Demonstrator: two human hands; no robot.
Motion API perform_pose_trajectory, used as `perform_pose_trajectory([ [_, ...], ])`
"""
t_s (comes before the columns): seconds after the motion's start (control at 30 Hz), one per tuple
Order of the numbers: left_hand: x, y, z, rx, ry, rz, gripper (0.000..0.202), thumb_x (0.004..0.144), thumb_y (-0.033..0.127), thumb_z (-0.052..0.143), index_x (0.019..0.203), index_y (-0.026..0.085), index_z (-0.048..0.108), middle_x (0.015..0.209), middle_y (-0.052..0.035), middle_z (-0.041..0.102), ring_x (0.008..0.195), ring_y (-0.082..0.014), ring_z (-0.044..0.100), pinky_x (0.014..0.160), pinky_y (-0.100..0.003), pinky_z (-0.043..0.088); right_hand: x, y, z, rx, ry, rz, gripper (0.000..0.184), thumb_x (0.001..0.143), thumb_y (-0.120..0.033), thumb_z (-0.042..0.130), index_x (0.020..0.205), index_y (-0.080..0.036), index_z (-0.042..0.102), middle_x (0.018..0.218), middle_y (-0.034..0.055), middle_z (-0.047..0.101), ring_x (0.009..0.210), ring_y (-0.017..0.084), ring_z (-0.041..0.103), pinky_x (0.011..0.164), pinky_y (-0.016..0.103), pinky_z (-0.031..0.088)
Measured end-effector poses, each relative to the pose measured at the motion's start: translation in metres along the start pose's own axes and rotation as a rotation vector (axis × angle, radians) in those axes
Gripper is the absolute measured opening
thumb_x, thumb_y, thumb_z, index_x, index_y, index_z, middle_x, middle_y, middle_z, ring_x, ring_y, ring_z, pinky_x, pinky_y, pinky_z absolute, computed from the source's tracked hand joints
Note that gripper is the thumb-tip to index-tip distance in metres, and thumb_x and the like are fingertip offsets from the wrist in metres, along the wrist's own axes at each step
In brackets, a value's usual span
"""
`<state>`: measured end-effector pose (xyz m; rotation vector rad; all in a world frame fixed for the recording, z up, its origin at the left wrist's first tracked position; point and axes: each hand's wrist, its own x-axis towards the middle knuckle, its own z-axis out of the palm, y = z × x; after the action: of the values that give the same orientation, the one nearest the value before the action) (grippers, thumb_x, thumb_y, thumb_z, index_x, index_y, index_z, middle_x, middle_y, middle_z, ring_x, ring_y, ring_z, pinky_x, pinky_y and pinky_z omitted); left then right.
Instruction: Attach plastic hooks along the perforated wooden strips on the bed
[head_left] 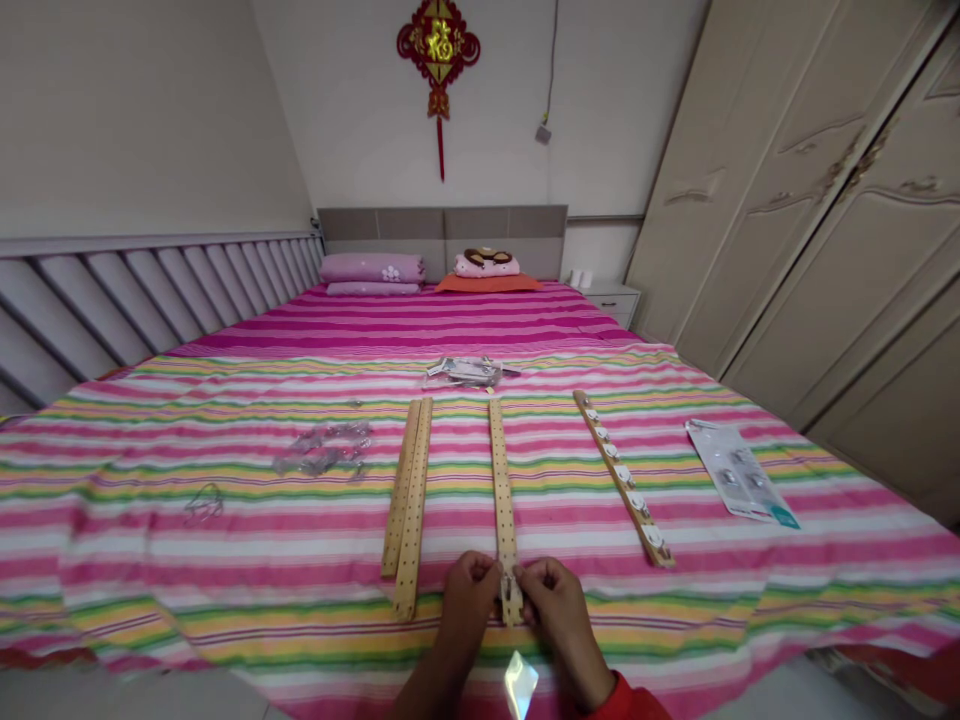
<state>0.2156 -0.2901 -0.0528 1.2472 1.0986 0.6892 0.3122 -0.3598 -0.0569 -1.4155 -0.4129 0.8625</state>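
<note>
Both hands meet at the near end of a narrow wooden strip (501,480) with rows of small holes, lying on the striped bedspread. My left hand (469,600) pinches at the strip's left edge, its fingers closed. From the other side my right hand (556,600) pinches in the same way. Between the fingertips, a small shiny piece (508,582) rests on the wood; its kind is too small to make out. To the right lies another wooden strip (626,480) bearing a row of white pieces with metal hooks. Two more holed strips (411,510) lie side by side, left of my hands.
A blister pack (739,470) with metal pieces lies at the right. Crumpled clear plastic (326,448) and a thin loop (204,503) are at the left. Beyond the strips sits a plastic packet (469,372). A shiny kite-shaped piece (519,685) shows near the front edge.
</note>
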Motion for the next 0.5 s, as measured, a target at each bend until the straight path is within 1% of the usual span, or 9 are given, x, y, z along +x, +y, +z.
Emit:
perform_pose_trajectory([
  [0.1, 0.002, -0.006, 0.002, 0.028, 0.037, 0.049, 0.013, 0.059, 0.029, 0.060, 0.058, 0.018, 0.053, 0.049, 0.0028, 0.055, 0.049, -0.0123, 0.052, 0.048, -0.023, 0.039, 0.001, 0.003, -0.001, 0.006, 0.006, 0.001, 0.041, 0.051, -0.051, 0.074, 0.050, -0.021, 0.046, 0.027, -0.0051, 0.047, 0.024, 0.008, 0.039, 0.030, 0.018, 0.028],
  [0.23, 0.001, -0.009, 0.003, 0.055, 0.053, 0.085, 0.010, 0.061, 0.026, 0.060, 0.059, 0.018, 0.053, 0.053, 0.0021, 0.057, 0.052, -0.0135, 0.055, 0.053, -0.025, 0.042, 0.004, 0.007, 0.000, 0.038, 0.024, 0.002, 0.043, 0.046, -0.050, 0.077, 0.062, -0.020, 0.052, 0.031, -0.0090, 0.047, 0.024, 0.008, 0.038, 0.028, 0.018, 0.027],
  [0.3, -0.002, -0.008, 0.003, 0.075, 0.053, 0.096, 0.011, 0.063, 0.026, 0.060, 0.061, 0.019, 0.053, 0.054, 0.0019, 0.057, 0.053, -0.0141, 0.055, 0.054, -0.025, 0.043, 0.005, 0.010, -0.001, 0.037, 0.023, 0.003, 0.045, 0.045, -0.051, 0.078, 0.066, -0.019, 0.055, 0.033, -0.0096, 0.047, 0.025, 0.009, 0.039, 0.028, 0.019, 0.030],
  [0.43, -0.008, -0.004, 0.002, 0.100, 0.030, 0.096, 0.014, 0.067, 0.031, 0.059, 0.064, 0.019, 0.055, 0.057, 0.0005, 0.060, 0.056, -0.0154, 0.057, 0.056, -0.026, 0.043, 0.009, 0.018, -0.005, 0.011, -0.030, -0.002, 0.043, 0.047, -0.053, 0.077, 0.059, -0.016, 0.060, 0.042, -0.0036, 0.054, 0.036, 0.011, 0.047, 0.036, 0.022, 0.037],
  [0.5, -0.009, -0.001, 0.001, 0.073, -0.006, 0.071, 0.018, 0.068, 0.035, 0.059, 0.063, 0.018, 0.056, 0.057, -0.0001, 0.060, 0.057, -0.0160, 0.057, 0.055, -0.026, 0.044, 0.011, 0.022, -0.007, 0.010, -0.079, 0.002, 0.042, 0.051, -0.055, 0.075, 0.054, -0.015, 0.060, 0.043, -0.0029, 0.053, 0.039, 0.011, 0.046, 0.038, 0.023, 0.036],
])
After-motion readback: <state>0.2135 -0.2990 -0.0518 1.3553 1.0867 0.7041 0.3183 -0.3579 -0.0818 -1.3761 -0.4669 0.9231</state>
